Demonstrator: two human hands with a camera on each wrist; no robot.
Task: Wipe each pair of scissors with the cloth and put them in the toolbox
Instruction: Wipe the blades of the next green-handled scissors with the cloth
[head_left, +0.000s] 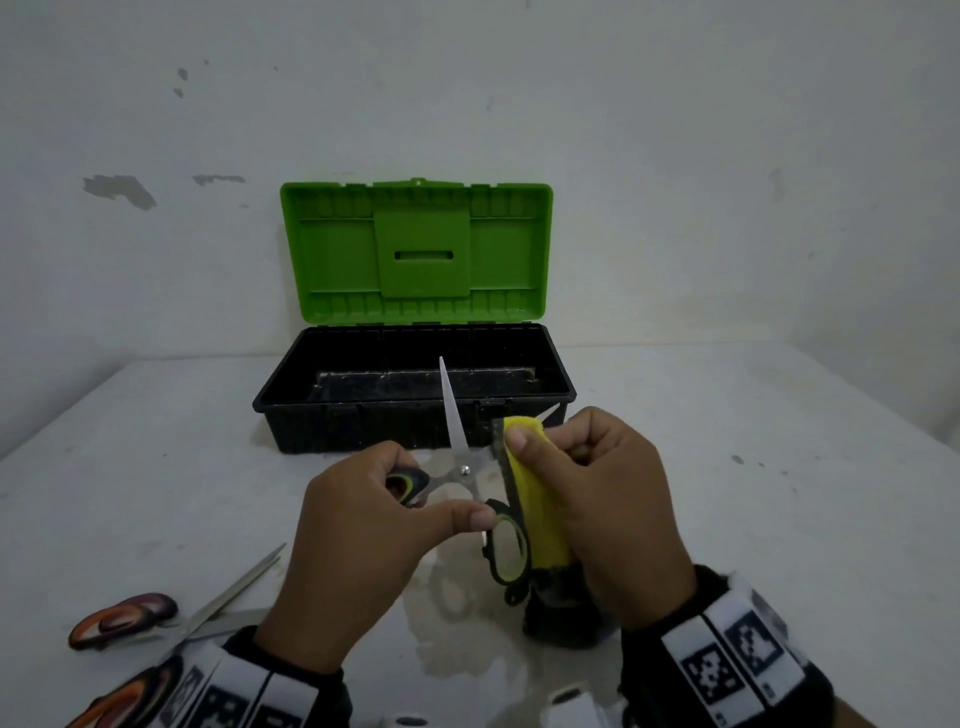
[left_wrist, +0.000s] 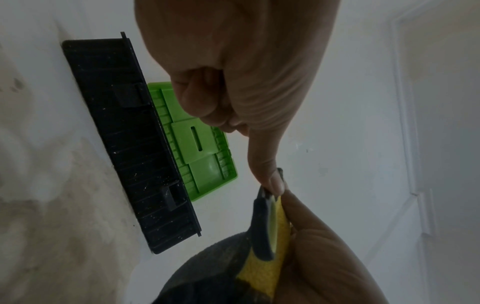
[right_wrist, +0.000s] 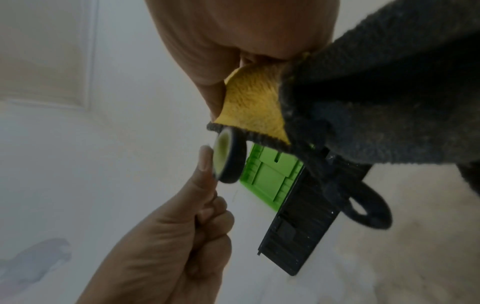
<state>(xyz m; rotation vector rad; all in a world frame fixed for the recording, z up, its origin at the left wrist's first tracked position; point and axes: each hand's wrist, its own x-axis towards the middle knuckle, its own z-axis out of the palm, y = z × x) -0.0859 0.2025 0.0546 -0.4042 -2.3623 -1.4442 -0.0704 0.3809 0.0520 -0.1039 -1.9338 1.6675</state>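
Scissors (head_left: 470, 480) with black-and-green handles sit in our two hands, held in the air just in front of the toolbox (head_left: 415, 415). Our left hand (head_left: 358, 545) curls its fingers around one handle loop and presses its thumb against the other, so the blades stand spread wide apart. One bare blade points up and away, its tip crossing in front of the toolbox's open black tray. Our right hand (head_left: 602, 514) pinches the cloth (head_left: 535, 509), yellow on one face and dark on the other, folded over the second blade, with the thumb pressing on top. The toolbox rests on the white worktop (head_left: 753, 493) with its green lid (head_left: 415, 249) standing upright behind the tray; we cannot see anything lying in the tray. To the near left of the toolbox, orange-handled scissors (head_left: 156, 618) lie on the worktop, and another orange handle (head_left: 124, 696) peeks out beside our left wrist.

We judge this to be mid-wipe on the first pair, with nothing yet put away. The risk lies with the open blades: if the cloth slips off the edge as it slides, our right thumb could meet bare steel. The left hand's light hold could also let the handles swing shut on the cloth or on our fingers.
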